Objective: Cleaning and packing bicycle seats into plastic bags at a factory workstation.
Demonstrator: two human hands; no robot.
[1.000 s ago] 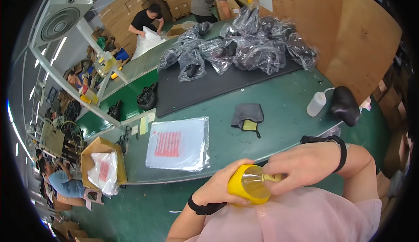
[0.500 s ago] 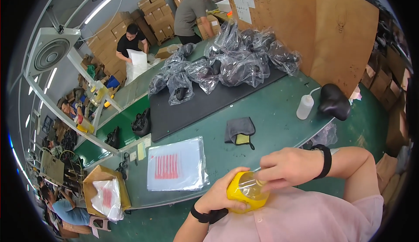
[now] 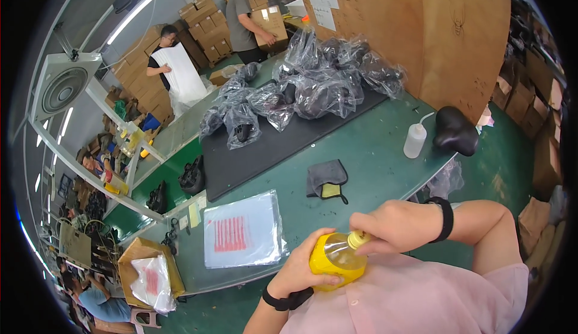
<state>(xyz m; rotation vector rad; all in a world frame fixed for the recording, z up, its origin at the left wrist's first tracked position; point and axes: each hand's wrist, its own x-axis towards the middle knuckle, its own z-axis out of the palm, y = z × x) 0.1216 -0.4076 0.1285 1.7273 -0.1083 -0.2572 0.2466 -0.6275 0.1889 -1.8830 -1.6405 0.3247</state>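
I have the left hand (image 3: 299, 269) wrapped round the yellow bottle (image 3: 337, 260), its long axis slanting rightward to the cap (image 3: 357, 239) pinched in the right hand's (image 3: 404, 224) fingers.

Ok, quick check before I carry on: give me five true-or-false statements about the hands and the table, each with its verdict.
1. The left hand grips the yellow bottle. True.
2. The right hand is flat on the table. False: the right hand is at the bottle's yellow cap.
3. The grey cloth item lies on the green table. True.
4. The white squeeze bottle lies on its side. False: the white squeeze bottle stands upright beside a black, saddle-shaped object.
5. Plastic-wrapped items are heaped on the black mat. True.
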